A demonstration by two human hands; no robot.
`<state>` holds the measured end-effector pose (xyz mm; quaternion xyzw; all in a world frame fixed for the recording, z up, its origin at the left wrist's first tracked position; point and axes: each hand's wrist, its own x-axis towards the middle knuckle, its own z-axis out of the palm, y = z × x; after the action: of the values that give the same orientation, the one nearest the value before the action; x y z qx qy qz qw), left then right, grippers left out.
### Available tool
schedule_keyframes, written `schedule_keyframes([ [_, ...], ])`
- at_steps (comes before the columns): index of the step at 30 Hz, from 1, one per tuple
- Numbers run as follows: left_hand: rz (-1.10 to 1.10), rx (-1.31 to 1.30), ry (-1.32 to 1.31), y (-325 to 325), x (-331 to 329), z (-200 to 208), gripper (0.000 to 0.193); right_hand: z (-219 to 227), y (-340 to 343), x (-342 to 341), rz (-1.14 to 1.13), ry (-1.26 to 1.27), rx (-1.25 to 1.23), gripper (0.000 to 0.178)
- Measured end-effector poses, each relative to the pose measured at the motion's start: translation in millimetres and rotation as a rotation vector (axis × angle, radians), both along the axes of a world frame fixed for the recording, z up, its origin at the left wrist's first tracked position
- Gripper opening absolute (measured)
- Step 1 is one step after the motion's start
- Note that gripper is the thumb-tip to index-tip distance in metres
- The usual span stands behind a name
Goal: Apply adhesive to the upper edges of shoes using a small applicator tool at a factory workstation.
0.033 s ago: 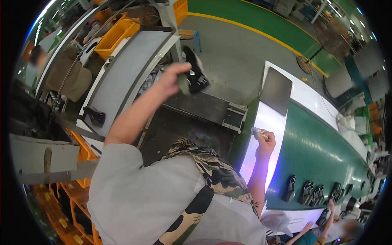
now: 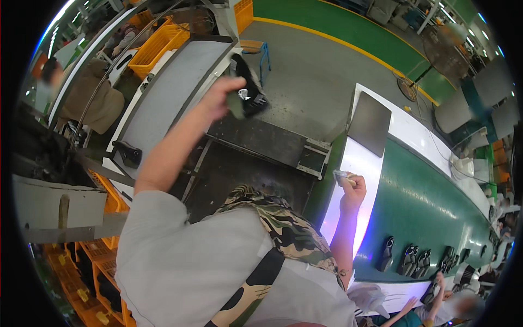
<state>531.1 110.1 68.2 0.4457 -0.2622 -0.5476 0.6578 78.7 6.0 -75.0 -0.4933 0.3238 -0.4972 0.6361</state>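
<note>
My left hand [image 2: 222,94] is closed on a black shoe [image 2: 251,94] with a silvery-white mark, held in the air over the gap between the two work surfaces. Beneath my fingers hangs an olive-green piece [image 2: 235,104]; whether it belongs to the shoe I cannot tell. My right hand [image 2: 354,188], above the lit white edge of the green conveyor belt [image 2: 417,201], pinches a small pale-handled thing [image 2: 342,175] with a crumpled greyish tip, its kind unclear. Another black shoe [image 2: 127,153] rests on the grey-topped bench [image 2: 169,82] to my left.
Several black shoes [image 2: 411,259] stand on the belt at right, near a co-worker's arms [image 2: 436,291]. A dark flat panel [image 2: 369,122] lies at the belt's far end. Yellow crates [image 2: 158,50] stand behind the bench; a low dark platform [image 2: 261,140] sits ahead of me.
My left hand has moved left and slightly away from me with the black shoe. My right hand stays nearly in place, still holding the small pale-handled thing.
</note>
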Motion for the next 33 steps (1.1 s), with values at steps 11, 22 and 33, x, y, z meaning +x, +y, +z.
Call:
schedule_keyframes([
  [11, 0.532, 0.998, -0.759, 63.2, 225.0, 22.6, 0.025, 2.6, 0.5, 6.0, -0.053, 0.058, 0.035, 0.019],
  [22, 0.161, 0.527, -1.849, -59.9, 74.5, -120.3, 0.045, -11.7, 85.4, -174.3, -0.464, -0.066, 0.084, 0.020],
  [33, -1.187, 0.467, -0.669, -156.0, -604.0, -280.7, 0.045, -15.9, 242.9, -331.2, -0.933, -0.030, 0.130, 0.019],
])
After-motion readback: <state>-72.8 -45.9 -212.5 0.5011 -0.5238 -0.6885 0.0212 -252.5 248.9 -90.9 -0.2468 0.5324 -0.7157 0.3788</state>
